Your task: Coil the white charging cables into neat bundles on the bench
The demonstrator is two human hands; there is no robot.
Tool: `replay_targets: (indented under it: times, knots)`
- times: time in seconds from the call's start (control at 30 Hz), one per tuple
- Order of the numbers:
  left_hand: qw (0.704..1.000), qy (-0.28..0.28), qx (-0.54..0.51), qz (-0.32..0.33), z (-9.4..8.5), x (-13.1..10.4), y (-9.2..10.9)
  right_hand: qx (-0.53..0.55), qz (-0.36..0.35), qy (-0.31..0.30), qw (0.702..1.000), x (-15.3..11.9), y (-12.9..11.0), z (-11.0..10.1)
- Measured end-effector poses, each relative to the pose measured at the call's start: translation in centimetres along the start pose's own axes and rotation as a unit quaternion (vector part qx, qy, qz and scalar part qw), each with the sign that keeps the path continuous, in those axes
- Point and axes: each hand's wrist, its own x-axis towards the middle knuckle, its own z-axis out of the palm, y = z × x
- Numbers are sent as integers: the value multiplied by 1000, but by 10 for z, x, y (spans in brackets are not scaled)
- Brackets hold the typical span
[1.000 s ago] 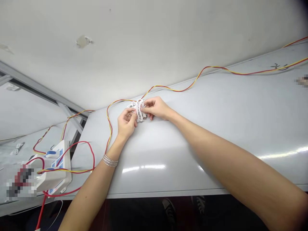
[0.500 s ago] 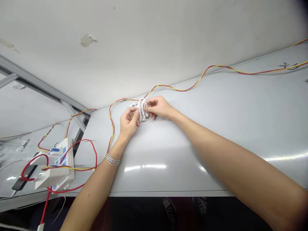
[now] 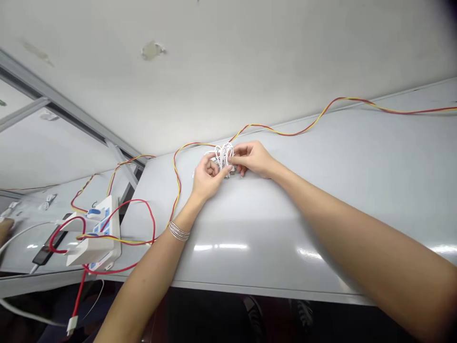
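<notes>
A coiled white cable [image 3: 224, 155] lies at the back of the grey tabletop, beside the wall, its loops bunched between both hands. My left hand [image 3: 208, 180] grips the bundle from its left side, thumb across the front of the loops and fingers curled. From the right, my right hand [image 3: 253, 159] pinches the loops between thumb and fingertips. A small connector end seems to show under the right fingers, partly hidden. More white cable is behind my left fingers.
A red and yellow twisted wire [image 3: 293, 135] runs along the wall edge behind the hands. To the left, a white power strip [image 3: 114, 228] holds plugged-in white adapters [image 3: 89, 251] with red cables. A metal frame post [image 3: 123, 162] stands beyond. Part of another person's hand [image 3: 4, 228] appears far left.
The view has shifted, so everything sits further right. My left thumb has slid across the cable, and its loops look more fanned out. My right hand keeps its pinch.
</notes>
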Motion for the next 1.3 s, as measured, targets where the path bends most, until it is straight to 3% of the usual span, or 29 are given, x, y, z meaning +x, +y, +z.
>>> replay_targets:
  times: [0.6,0.87,1.03,1.3]
  knots:
    - [996,-7,-88,-6,-4,3,-6,-8,19,-16,1000,-1,0,-2]
    - [995,-47,-83,16,-6,2,-5,-10,27,-17,999,-2,-2,-2]
    - [997,-34,-68,-3,-6,2,-1,-4,15,-25,1000,-3,-3,-2]
    - [996,-83,-23,-13,-6,2,6,-13,8,-34,999,-2,-1,-3]
